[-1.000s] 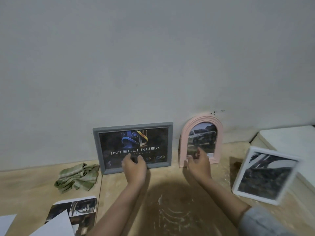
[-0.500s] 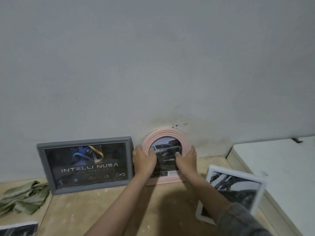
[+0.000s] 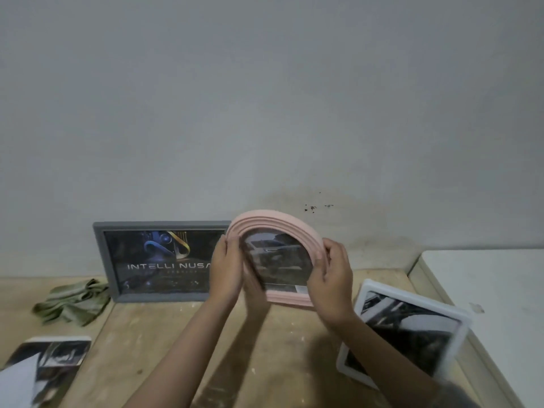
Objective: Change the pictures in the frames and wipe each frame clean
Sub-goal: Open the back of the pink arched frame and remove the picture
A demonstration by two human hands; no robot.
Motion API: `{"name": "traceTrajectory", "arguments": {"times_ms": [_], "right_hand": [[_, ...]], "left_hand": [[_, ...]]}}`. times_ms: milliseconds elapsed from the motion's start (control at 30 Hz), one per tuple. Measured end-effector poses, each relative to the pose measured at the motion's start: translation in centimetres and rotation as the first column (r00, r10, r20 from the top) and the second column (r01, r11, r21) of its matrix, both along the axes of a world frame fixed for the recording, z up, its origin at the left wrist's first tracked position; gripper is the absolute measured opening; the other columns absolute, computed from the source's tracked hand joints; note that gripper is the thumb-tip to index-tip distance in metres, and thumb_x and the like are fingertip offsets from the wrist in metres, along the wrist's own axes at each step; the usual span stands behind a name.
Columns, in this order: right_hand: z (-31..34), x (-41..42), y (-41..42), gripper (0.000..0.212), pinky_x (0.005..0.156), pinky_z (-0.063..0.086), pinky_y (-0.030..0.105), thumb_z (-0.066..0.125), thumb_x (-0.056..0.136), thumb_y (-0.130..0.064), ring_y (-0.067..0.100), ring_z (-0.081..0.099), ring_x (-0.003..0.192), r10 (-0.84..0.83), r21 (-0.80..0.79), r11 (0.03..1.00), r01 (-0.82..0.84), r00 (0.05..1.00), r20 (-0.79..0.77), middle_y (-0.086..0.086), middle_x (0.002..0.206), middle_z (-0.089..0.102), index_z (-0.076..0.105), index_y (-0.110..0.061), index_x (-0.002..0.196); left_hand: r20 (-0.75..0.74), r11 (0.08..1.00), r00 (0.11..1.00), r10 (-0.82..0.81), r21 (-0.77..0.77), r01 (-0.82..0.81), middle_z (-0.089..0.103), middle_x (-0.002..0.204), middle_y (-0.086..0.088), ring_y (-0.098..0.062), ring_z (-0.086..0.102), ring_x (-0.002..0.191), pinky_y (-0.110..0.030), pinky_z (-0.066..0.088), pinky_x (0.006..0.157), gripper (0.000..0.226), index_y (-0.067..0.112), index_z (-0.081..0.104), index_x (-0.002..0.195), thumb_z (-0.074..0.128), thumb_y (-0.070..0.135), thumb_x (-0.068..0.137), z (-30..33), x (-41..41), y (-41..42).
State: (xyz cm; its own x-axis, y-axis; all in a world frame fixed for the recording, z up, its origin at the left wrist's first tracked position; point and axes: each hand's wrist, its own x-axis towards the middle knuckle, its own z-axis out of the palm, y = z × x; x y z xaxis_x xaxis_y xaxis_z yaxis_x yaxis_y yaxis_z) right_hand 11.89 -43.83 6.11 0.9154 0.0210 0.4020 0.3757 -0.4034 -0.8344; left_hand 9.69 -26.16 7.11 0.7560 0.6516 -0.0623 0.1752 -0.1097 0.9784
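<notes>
A pink arched frame [image 3: 272, 223] with a car photo in it is lifted off the wooden table [image 3: 182, 343] and tilted towards me. My left hand [image 3: 228, 266] grips its left edge and my right hand [image 3: 332, 278] grips its right edge. A grey frame [image 3: 101, 260] with an "INTELLI NUSA" picture leans against the wall at the left. A white frame [image 3: 462, 325] with a black-and-white picture stands propped at the right. A crumpled green cloth [image 3: 70, 301] lies left of the grey frame.
Loose photo prints [image 3: 50, 360] lie at the table's front left. A white surface [image 3: 494, 290] borders the table on the right. The grey wall [image 3: 265, 113] rises directly behind the frames.
My left hand left the grey frame and joined my right on the pink frame. Both hands have lifted it off the table and tipped it towards me.
</notes>
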Motion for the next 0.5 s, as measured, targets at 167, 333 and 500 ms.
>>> {"name": "traceTrajectory", "arguments": {"times_ms": [167,333,500], "right_hand": [[-0.1,-5.8,-0.3,0.018,0.071,0.045,0.012,0.042,0.095,-0.020,-0.002,0.052,0.084,0.250,-0.158,0.965,-0.211,0.923,0.291,-0.010,0.096,0.057,0.057,-0.019,0.106],[-3.5,-12.8,0.5,0.021,0.092,0.050,0.025,0.056,0.091,-0.008,0.016,0.065,0.097,0.359,-0.445,0.889,-0.106,0.764,0.536,0.009,0.100,0.071,0.067,-0.004,0.108],[-6.6,-18.1,0.7,0.032,0.083,0.054,0.040,0.047,0.093,-0.036,0.020,0.063,0.102,0.455,-0.611,0.758,-0.229,0.857,0.242,0.004,0.112,0.068,0.068,-0.017,0.106]], "left_hand": [[0.008,0.806,0.999,-0.036,-0.591,0.034,0.046,0.063,-0.001,-0.015,0.044,0.061,-0.028,0.038,0.059,0.041,0.019,0.053,0.074,0.046,0.056,0.091,2.4,-6.1,1.1],[-0.033,0.664,0.999,-0.039,-0.748,0.001,0.057,0.079,-0.011,-0.020,0.060,0.070,-0.028,0.056,0.044,0.014,0.004,0.055,0.098,0.047,0.015,0.097,1.5,-11.9,2.7],[-0.118,0.587,0.986,-0.121,-0.809,-0.025,0.062,0.093,-0.019,-0.027,0.062,0.083,-0.036,0.058,0.054,0.019,-0.005,0.055,0.102,0.041,0.008,0.099,-1.2,-16.9,4.7]]}}
